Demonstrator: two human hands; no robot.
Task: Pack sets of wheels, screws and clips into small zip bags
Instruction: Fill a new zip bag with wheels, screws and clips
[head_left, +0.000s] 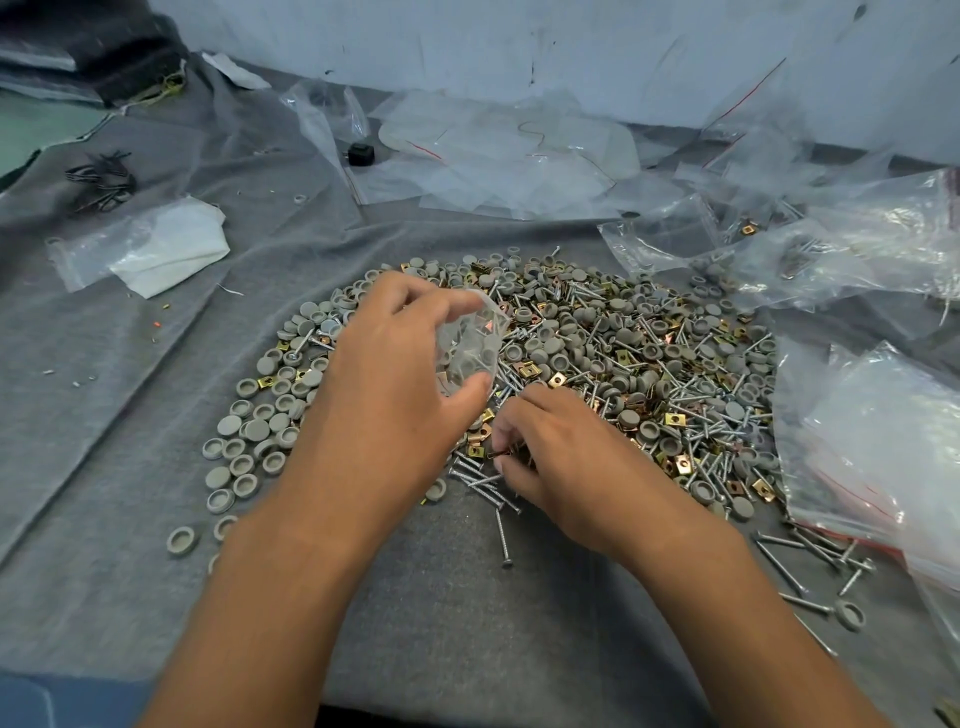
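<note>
I saw left hand (395, 374) pinching small zip bag (470, 343) over the parts pile (597, 353); contents blurred. Right hand (550, 457), at pile's near edge, curled on clips (501, 453), mostly hidden.

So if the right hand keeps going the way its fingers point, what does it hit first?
Probably the brass clips and screws just beyond the right hand's fingertips, at the pile's near edge. It already seems to pinch a small part there; depth is unclear.

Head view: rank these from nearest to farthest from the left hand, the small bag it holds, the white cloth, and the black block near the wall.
1. Small bag, pinched in the left hand.
2. White cloth, to its left.
3. Black block, farther back, near the wall.
</note>
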